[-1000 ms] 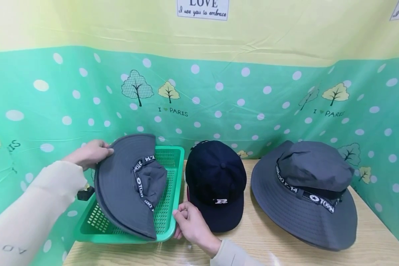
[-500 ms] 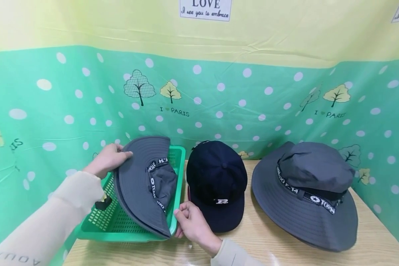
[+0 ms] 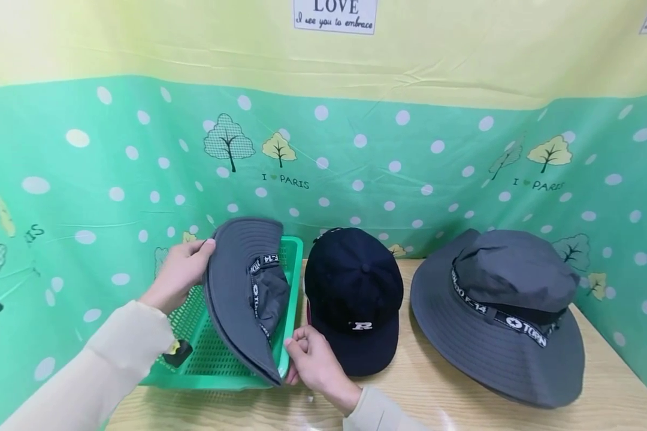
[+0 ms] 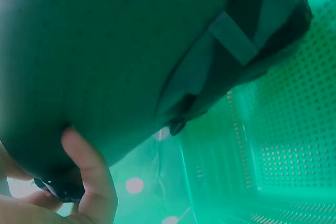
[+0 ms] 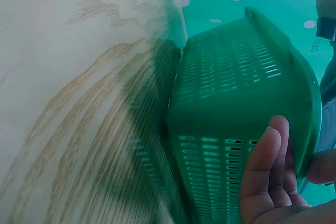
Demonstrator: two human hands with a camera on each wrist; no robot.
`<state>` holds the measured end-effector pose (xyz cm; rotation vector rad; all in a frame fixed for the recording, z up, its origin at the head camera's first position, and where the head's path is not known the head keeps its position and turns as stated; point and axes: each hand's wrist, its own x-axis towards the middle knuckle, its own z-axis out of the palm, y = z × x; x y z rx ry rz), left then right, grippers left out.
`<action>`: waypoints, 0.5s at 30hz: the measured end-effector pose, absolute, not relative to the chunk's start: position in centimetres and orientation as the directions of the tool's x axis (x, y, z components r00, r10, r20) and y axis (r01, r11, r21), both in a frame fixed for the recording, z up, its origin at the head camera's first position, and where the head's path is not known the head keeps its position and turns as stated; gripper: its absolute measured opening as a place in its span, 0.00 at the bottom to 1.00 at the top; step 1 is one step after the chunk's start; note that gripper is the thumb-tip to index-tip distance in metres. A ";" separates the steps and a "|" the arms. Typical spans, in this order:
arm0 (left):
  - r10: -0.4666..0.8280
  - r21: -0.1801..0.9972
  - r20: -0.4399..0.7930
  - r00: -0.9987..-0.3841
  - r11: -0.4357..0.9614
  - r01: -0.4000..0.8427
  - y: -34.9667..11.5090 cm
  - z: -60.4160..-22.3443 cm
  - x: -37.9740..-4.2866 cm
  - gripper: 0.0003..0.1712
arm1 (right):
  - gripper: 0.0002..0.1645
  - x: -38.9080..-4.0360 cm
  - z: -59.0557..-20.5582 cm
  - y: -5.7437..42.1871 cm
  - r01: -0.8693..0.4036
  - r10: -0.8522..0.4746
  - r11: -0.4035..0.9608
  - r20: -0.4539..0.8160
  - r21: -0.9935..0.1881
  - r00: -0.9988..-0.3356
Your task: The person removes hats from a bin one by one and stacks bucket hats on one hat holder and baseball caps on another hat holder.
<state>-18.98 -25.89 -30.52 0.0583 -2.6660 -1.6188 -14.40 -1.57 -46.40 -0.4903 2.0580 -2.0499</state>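
A folded grey wide-brimmed hat (image 3: 237,299) with a lettered band stands on edge over the right part of the green plastic basket (image 3: 215,382). My left hand (image 3: 180,272) pinches its brim at the upper left, thumb on the near face. Up close in the left wrist view, the hat's brim (image 4: 105,66) fills much of the picture, with the perforated basket wall (image 4: 294,145) beyond. My right hand (image 3: 315,362) holds the basket's rim at the near right corner. Seen from the right wrist, its fingers (image 5: 257,177) lie against the outer wall and the thumb is over the rim.
A black cap (image 3: 356,287) with a white R sits just right of the basket. Farther right stands another grey wide-brimmed hat (image 3: 507,317). All rest on a wooden table (image 3: 399,395), with a dotted green and yellow cloth (image 3: 377,131) behind.
My left hand has carried the folded hat to the right, toward the basket's right side, and the brim stands steeper. My right hand has stayed at the basket's corner.
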 end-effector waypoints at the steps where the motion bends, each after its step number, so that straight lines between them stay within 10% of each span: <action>1: -0.051 0.889 0.008 -0.999 0.457 -0.016 -25.9 -30.6 -19.0 0.34 | 0.10 -14.4 -46.4 -1.6 -0.097 -0.365 -0.013 0.095 -0.995 -0.926; 15: -0.033 0.896 -0.002 -0.999 0.444 -0.017 -25.7 -30.8 -18.0 0.21 | 0.12 -14.5 -45.8 -1.3 -0.147 -0.332 0.093 0.109 -0.985 -0.937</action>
